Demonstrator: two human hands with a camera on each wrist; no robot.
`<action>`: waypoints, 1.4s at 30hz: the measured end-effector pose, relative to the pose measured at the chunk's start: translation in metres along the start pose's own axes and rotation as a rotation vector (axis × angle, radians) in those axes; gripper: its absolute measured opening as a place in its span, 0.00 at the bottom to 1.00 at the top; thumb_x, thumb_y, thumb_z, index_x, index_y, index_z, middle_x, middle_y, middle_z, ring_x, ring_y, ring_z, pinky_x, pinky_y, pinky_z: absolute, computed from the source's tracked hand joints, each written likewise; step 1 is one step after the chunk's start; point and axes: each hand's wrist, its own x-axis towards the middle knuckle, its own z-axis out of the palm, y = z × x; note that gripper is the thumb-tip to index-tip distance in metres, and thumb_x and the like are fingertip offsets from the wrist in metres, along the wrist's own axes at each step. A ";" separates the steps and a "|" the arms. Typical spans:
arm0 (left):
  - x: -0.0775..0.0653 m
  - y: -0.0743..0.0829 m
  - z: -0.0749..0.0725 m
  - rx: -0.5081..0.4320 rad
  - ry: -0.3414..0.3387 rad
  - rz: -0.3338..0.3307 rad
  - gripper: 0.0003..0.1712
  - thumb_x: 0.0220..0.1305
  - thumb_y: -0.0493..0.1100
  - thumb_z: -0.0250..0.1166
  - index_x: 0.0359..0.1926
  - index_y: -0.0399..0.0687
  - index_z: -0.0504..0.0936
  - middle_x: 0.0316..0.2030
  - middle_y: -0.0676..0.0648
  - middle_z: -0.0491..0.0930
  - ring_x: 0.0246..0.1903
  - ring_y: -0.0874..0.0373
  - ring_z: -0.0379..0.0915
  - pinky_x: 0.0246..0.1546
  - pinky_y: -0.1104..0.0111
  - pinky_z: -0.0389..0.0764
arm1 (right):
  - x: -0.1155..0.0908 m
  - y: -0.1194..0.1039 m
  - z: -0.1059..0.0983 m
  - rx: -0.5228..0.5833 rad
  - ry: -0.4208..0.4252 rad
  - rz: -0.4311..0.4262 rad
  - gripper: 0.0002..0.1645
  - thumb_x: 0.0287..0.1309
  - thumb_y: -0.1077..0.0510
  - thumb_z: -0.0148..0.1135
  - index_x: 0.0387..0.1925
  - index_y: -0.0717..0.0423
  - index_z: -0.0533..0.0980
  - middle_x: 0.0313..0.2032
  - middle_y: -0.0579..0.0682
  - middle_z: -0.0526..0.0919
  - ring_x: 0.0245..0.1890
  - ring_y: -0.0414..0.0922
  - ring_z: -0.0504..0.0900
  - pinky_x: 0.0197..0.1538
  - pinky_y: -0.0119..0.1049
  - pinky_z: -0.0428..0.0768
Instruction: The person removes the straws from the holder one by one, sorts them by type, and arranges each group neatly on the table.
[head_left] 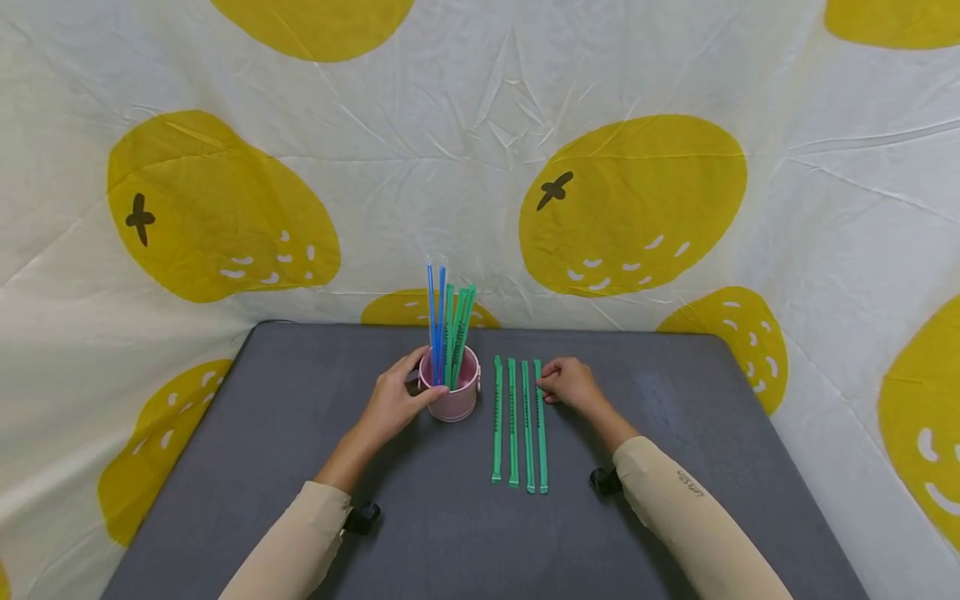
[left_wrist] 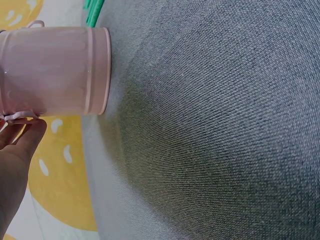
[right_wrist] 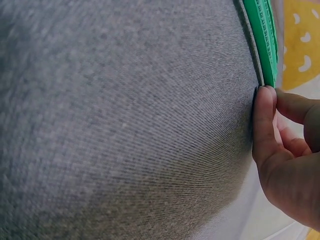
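A small pink bucket (head_left: 453,407) stands upright on the table, holding green wrapped straws (head_left: 462,321) and two blue straws (head_left: 432,308). My left hand (head_left: 390,404) grips it from the left, thumb at the front rim and fingers round the side; the left wrist view has fingertips against the bucket's handle joint (left_wrist: 22,116). Right of the bucket, several green wrapped straws (head_left: 513,425) lie side by side, lengthwise to me. My right hand (head_left: 573,385) pinches the upper part of the rightmost green straw (head_left: 542,442), whose printed wrapper (right_wrist: 262,35) shows in the right wrist view.
A dark grey cloth-covered table (head_left: 450,542) lies beneath everything. Its far edge meets a white curtain (head_left: 450,167) printed with yellow fruit. Dark wrist cameras (head_left: 363,518) sit below both forearms, close to the tabletop.
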 end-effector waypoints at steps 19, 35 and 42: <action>-0.002 -0.008 0.003 0.009 0.034 0.068 0.46 0.58 0.51 0.79 0.73 0.43 0.71 0.67 0.38 0.76 0.62 0.42 0.78 0.56 0.53 0.85 | -0.002 0.002 0.002 -0.186 0.041 -0.053 0.13 0.63 0.60 0.72 0.44 0.65 0.81 0.32 0.56 0.89 0.25 0.43 0.87 0.29 0.37 0.88; -0.002 -0.008 0.005 0.011 0.042 0.074 0.46 0.58 0.51 0.79 0.73 0.44 0.71 0.65 0.37 0.77 0.61 0.42 0.79 0.56 0.52 0.85 | -0.005 0.006 -0.007 -0.151 0.015 -0.130 0.17 0.66 0.58 0.69 0.50 0.66 0.82 0.38 0.58 0.90 0.30 0.47 0.89 0.35 0.38 0.89; -0.002 -0.010 0.004 -0.001 0.040 0.062 0.46 0.58 0.52 0.79 0.73 0.45 0.71 0.66 0.39 0.76 0.62 0.44 0.79 0.56 0.54 0.85 | -0.004 -0.004 -0.008 -0.159 0.026 -0.171 0.20 0.70 0.52 0.66 0.56 0.60 0.81 0.46 0.57 0.89 0.38 0.49 0.87 0.39 0.41 0.87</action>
